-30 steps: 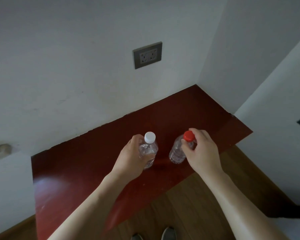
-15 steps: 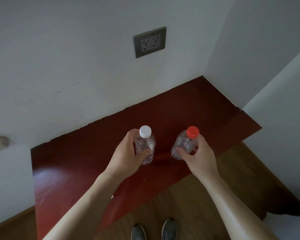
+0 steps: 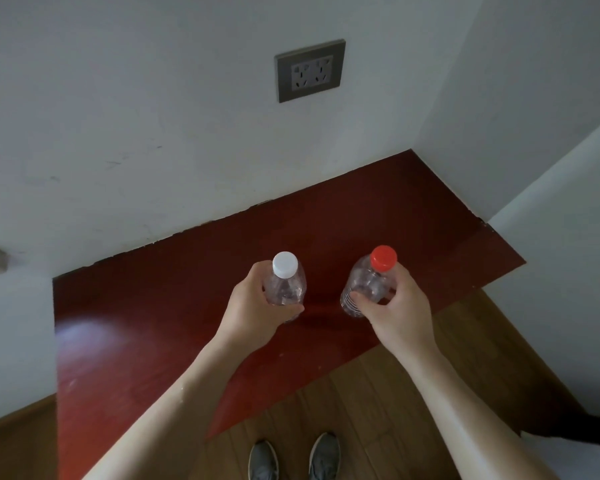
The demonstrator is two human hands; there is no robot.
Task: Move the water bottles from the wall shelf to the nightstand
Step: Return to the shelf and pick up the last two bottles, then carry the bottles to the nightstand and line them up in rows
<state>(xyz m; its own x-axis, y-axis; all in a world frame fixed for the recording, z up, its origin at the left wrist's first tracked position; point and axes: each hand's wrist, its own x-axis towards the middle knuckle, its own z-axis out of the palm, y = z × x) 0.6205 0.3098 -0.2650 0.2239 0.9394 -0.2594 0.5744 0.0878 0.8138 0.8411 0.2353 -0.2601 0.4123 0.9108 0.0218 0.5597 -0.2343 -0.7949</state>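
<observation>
Left hand [image 3: 253,310] wrapped around white-capped bottle [image 3: 286,289], right hand [image 3: 400,313] gripping red-capped bottle [image 3: 366,289], bottles side by side, apart, near front edge of dark red shelf [image 3: 153,323], grey wall socket [image 3: 310,71] above

Above the red shelf [image 3: 153,323], the left hand [image 3: 253,310] grips the white-capped bottle [image 3: 286,285] and the right hand [image 3: 400,313] the red-capped bottle [image 3: 366,287] (both upright).

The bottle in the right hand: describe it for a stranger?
Look at the dark red shelf in the corner, under the grey wall socket. There the right hand grips the clear plastic bottle on the right. Only it has a red cap; the left bottle has a white one.
</observation>
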